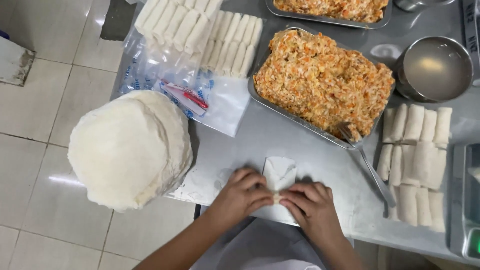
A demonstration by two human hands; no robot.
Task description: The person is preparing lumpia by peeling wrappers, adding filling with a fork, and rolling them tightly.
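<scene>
Both hands meet at the near edge of the table (300,150), fingertips together on a half-rolled wrapper (279,175). Left hand (242,192) and right hand (310,205) each pinch the rolled near end; fingers curled down, thumbs probably tucked under, hard to see. The wrapper's free flap points away from the hands, flat on the steel.

Left of the grip: tall stack of round wrappers (130,147), overhanging the table edge. Beyond it, a plastic bag (220,100) carrying rows of finished rolls (200,30).

Straight beyond the grip: tray of filling (322,82), orange-flecked, heaped. A fork (367,162) lies with tines in the tray's near corner, handle running toward the right hand. A second tray (330,10) sits farther off.

Right of the grip: more rolls (415,160) in rows. Beyond them, a metal bowl (435,70) of cloudy liquid.
</scene>
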